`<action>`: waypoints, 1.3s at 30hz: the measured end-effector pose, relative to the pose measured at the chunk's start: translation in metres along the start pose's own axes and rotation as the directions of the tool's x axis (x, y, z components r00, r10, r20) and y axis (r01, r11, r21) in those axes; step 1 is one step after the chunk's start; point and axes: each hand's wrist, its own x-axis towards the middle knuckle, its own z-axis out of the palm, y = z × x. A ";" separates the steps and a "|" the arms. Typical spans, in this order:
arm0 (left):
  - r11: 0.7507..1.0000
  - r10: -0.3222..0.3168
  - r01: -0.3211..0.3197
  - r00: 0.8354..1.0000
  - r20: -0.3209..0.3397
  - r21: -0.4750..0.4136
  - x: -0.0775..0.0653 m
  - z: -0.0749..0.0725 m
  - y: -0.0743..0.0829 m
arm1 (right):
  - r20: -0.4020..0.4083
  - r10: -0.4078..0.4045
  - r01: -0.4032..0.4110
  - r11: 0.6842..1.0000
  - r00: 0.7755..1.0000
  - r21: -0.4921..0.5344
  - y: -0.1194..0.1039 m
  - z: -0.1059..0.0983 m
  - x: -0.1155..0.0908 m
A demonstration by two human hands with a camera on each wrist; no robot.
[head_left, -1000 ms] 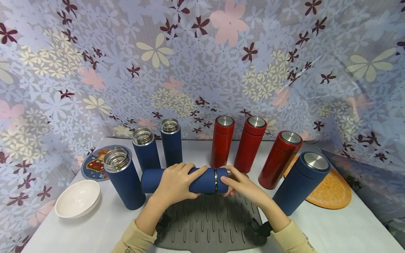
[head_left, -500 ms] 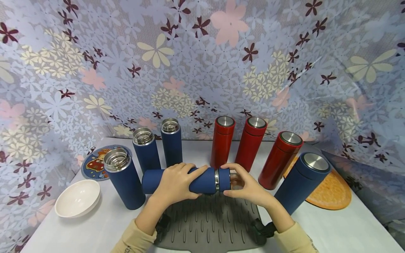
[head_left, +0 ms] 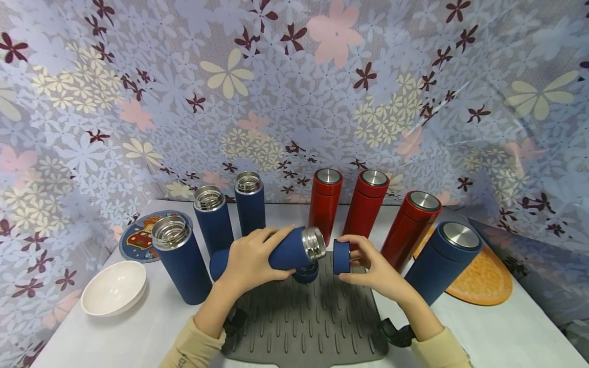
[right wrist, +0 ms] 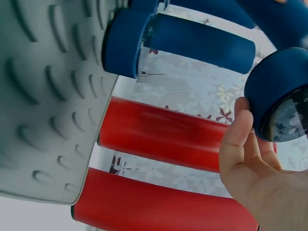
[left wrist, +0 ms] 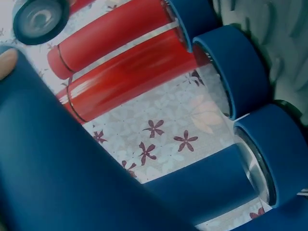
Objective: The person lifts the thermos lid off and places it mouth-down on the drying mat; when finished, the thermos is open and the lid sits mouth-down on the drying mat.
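My left hand (head_left: 250, 258) grips a dark blue thermos bottle (head_left: 290, 249) held on its side over the grey mat. Its bare steel mouth (head_left: 315, 243) points right and slightly up. Just right of it, my right hand (head_left: 375, 271) pinches the bottle's blue lid (head_left: 341, 257) between thumb and fingers, with a gap between lid and mouth. The right wrist view shows the lid's shiny top (right wrist: 288, 118) facing the palm side. Another blue lid (head_left: 307, 273) sits on the mat below the bottle, partly hidden; more lids (left wrist: 272, 154) appear in the left wrist view.
Three lidless blue bottles (head_left: 181, 266) stand at left, near a white bowl (head_left: 112, 289) and a patterned round mat (head_left: 133, 240). Right of centre stand three capped red bottles (head_left: 411, 225) and a capped blue one (head_left: 444, 263), before an orange round mat (head_left: 483, 276). The ribbed grey mat (head_left: 303, 322) lies in front.
The lid has come off the bottle and moved right with my right hand. My left hand has tipped the bottle's mouth upward, which uncovers a lid on the mat.
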 end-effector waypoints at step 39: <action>0.611 -0.556 0.534 0.815 0.164 -0.585 0.043 0.065 -0.021 | -0.007 0.091 -0.090 0.965 0.996 -0.245 0.019 0.001 -0.005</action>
